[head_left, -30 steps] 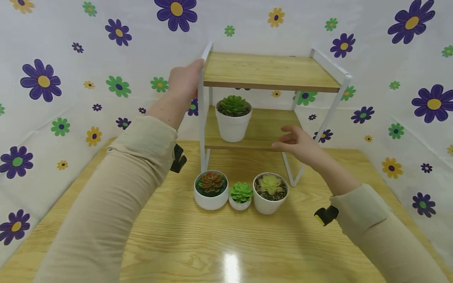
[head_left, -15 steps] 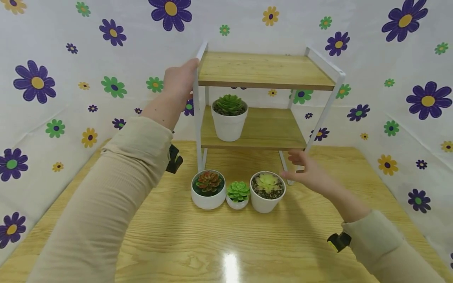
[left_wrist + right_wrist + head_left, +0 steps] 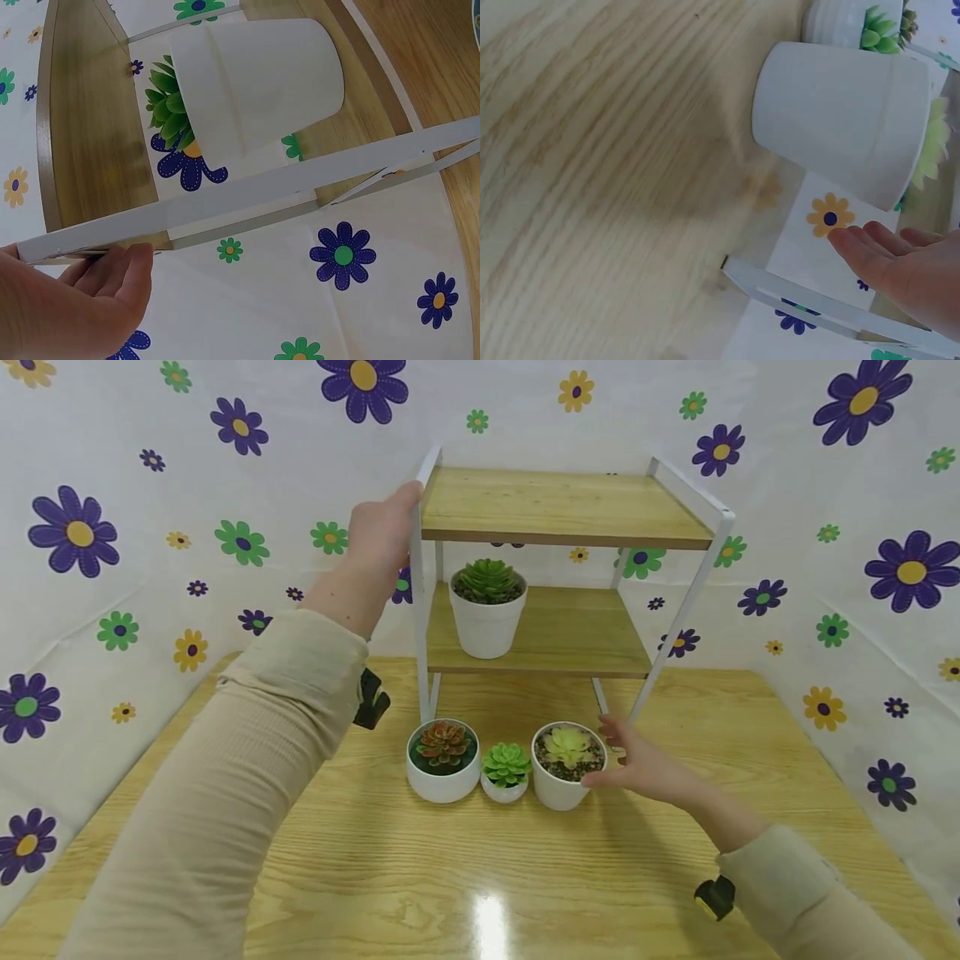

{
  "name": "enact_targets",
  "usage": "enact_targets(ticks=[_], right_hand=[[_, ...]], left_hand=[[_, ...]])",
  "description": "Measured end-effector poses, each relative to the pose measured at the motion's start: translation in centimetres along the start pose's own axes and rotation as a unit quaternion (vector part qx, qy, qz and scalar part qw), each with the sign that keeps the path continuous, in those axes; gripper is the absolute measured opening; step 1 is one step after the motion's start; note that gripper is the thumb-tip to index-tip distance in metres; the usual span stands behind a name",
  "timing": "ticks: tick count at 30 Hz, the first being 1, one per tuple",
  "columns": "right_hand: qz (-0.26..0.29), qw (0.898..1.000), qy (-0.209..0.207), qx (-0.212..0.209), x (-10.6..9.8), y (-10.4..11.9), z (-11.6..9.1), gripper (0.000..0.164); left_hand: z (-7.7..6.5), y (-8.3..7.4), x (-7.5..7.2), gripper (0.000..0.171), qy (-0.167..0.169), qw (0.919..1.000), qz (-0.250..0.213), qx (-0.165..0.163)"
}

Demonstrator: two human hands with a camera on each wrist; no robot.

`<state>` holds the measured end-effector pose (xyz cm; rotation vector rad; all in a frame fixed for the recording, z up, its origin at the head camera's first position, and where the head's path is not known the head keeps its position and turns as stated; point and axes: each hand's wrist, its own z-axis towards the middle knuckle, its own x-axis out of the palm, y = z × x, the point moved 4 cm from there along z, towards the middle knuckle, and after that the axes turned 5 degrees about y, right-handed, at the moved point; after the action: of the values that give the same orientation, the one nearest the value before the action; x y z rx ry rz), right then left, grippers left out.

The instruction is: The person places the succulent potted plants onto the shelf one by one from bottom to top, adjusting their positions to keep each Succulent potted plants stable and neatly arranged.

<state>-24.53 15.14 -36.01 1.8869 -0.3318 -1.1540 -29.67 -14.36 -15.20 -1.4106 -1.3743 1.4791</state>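
My left hand [image 3: 381,533] grips the upper left side of a two-tier shelf [image 3: 562,506] with wooden boards and a white metal frame. In the left wrist view its fingers [image 3: 124,277] curl round the frame bar. A white pot with a dark green succulent [image 3: 489,618] stands on the left of the lower board. My right hand [image 3: 643,766] is beside a white pot with a pale yellow-green succulent [image 3: 561,792], thumb and fingers spread. In the right wrist view a gap shows between those fingers [image 3: 855,251] and the pot's wall.
Left of the pale succulent, a small pot with a bright green succulent [image 3: 506,767] and a wide white bowl with a reddish succulent [image 3: 442,783] stand in a row on the wooden table [image 3: 390,877]. Flower-patterned cloth [image 3: 285,468] surrounds the table behind and at the sides.
My right hand has come down from in front of the shelf's lower board to the right side of the pale succulent's pot. The left hand keeps its grip on the shelf.
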Motion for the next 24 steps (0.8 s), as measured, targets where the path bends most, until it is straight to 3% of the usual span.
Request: enact_targets(ticks=[24], right_hand=[[0.022, 1.000, -0.006, -0.012, 1.5, -0.3, 0.9, 0.107]], left_hand=[[0.0, 0.0, 0.1, 0.054, -0.013, 0.9996, 0.021, 0.009]])
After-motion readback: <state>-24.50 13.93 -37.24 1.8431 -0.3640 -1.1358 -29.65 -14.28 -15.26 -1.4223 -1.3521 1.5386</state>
